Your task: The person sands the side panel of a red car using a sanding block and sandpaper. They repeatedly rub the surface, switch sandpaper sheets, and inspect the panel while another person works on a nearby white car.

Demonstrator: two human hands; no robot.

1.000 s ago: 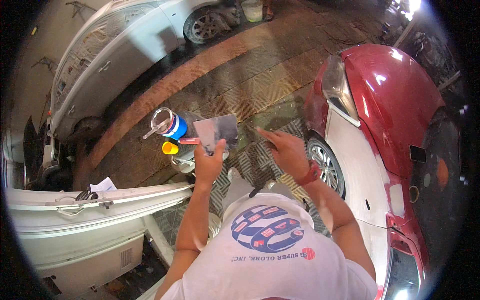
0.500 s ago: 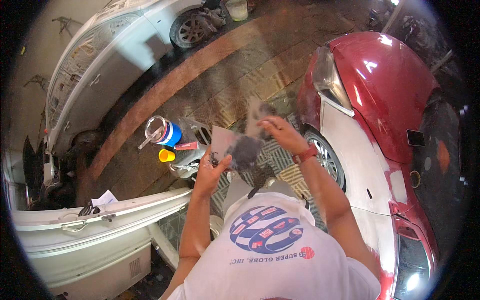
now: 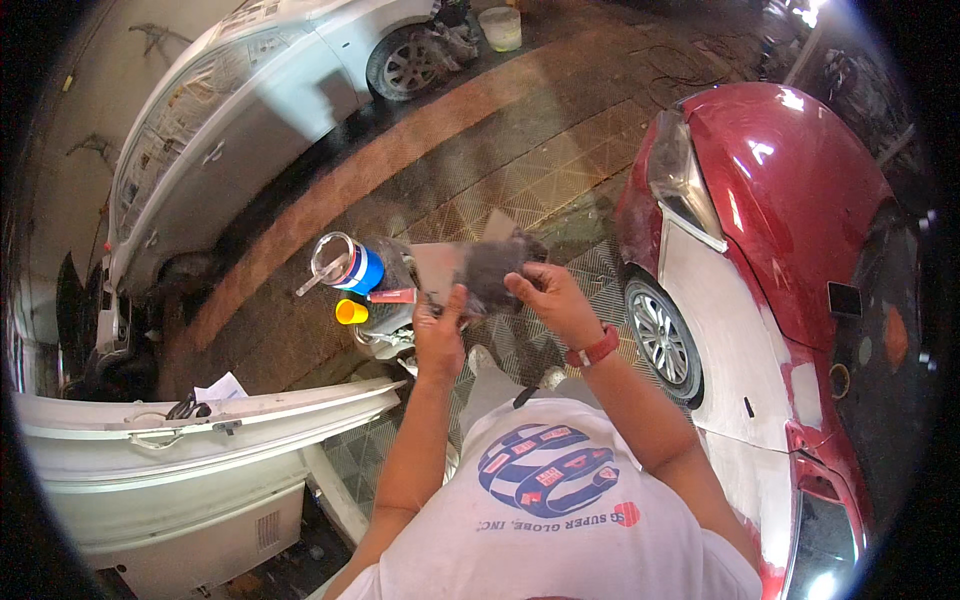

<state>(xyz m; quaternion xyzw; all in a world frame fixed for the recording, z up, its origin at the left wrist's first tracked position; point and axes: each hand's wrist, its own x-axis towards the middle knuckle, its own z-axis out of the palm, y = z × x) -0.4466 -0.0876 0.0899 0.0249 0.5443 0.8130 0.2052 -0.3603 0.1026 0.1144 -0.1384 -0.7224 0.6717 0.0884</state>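
Note:
My left hand (image 3: 438, 338) is closed on the near edge of a thin, pale flat plate (image 3: 434, 266), thumb on top. Dark, wet-looking paste (image 3: 490, 268) covers its right part. My right hand (image 3: 562, 305), with a red wristband, pinches a second flat spreader (image 3: 502, 224) that is partly hidden behind the first plate and the dark paste. The two plates overlap in front of my chest; whether they touch I cannot tell. Just left of them, a red tube (image 3: 391, 296) lies beside a blue-and-white can (image 3: 362, 270) with a stick in it, and a yellow cap (image 3: 350, 312).
On my right stands a red car (image 3: 790, 190) with a whitish, sanded-looking fender (image 3: 740, 350); a phone (image 3: 845, 300) lies on it. A white car (image 3: 270, 110) is parked at the far left. A detached white panel (image 3: 200, 450) lies near left. A bucket (image 3: 500, 30) stands far off.
My right hand has come down and in, bringing its spreader against or close over the pasted plate. The left hand still holds its plate. The whole view has shifted slightly.

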